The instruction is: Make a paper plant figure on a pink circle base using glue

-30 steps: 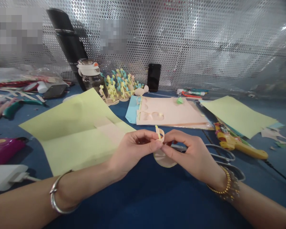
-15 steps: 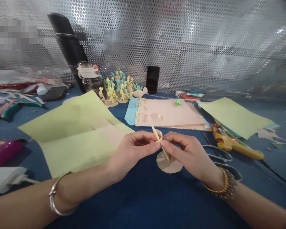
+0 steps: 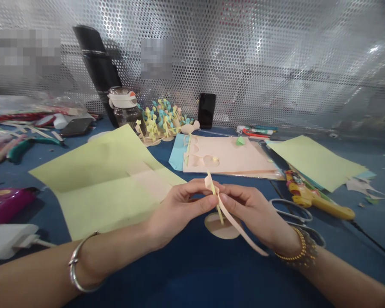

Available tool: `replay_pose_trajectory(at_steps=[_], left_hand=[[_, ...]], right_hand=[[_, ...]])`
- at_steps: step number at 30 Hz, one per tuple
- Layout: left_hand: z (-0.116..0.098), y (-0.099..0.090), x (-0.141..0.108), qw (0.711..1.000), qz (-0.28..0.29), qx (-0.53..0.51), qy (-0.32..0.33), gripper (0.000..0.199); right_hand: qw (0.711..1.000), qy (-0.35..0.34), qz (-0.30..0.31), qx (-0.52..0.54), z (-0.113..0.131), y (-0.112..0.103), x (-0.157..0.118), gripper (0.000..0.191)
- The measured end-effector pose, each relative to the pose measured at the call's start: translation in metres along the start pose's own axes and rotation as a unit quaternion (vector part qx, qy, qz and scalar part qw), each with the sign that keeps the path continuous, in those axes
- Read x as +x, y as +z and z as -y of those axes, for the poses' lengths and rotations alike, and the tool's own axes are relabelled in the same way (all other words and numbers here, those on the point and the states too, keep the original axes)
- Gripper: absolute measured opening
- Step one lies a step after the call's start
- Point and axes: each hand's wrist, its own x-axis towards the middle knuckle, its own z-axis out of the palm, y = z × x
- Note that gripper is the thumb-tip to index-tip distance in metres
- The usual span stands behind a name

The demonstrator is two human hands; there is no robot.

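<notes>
At the middle, my left hand [image 3: 182,207] pinches a thin yellow stick [image 3: 220,214] between thumb and fingers. The stick rises from a round pale paper disc [image 3: 211,227] and leans slightly left. Close against it, my right hand [image 3: 255,209] is closed on a narrow pale pink paper strip [image 3: 244,233], which passes around the stick. One end of the strip hangs loose to the lower right, in front of my right palm. My fingers partly hide where strip and stick meet.
A large yellow-green sheet [image 3: 96,205] lies left. Behind are pink sheets [image 3: 234,149], a phone [image 3: 207,110], a bottle [image 3: 126,113] and several small paper flowers [image 3: 162,117]. To the right lie a yellow glue gun [image 3: 321,201], a grey cable [image 3: 295,209] and more paper [image 3: 317,160].
The pink strip was looped near the stick's top; now its long end hangs loose to the lower right. The disc has shifted slightly left and tilted. Both hands stay close together.
</notes>
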Motion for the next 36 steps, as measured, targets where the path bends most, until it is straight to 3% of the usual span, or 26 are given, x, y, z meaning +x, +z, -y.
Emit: replay_pose_trajectory(at_steps=[7, 12, 15, 19, 36], left_hand=[[0.0027, -0.0024, 0.0014, 0.999, -0.048, -0.018, -0.005, 0.007], [0.0017, -0.0023, 0.002, 0.997, -0.077, -0.007, -0.018, 0.008], [-0.0004, -0.0017, 0.0016, 0.997, -0.073, 0.008, -0.018, 0.007], [-0.0023, -0.0012, 0.0016, 0.997, -0.076, 0.023, -0.013, 0.005], [-0.0012, -0.0017, 0.0018, 0.995, -0.089, 0.047, 0.0, 0.007]], right_hand=[[0.988, -0.052, -0.063, -0.132, 0.0045, -0.0036, -0.0006, 0.029], [0.985, -0.049, -0.064, -0.152, 0.0055, -0.0022, -0.0015, 0.028], [0.987, -0.049, -0.064, -0.138, 0.0042, 0.0003, -0.0014, 0.03], [0.995, -0.027, -0.048, -0.078, 0.0026, 0.002, -0.001, 0.011], [0.996, -0.047, -0.067, -0.021, -0.0006, 0.0052, -0.0023, 0.023]])
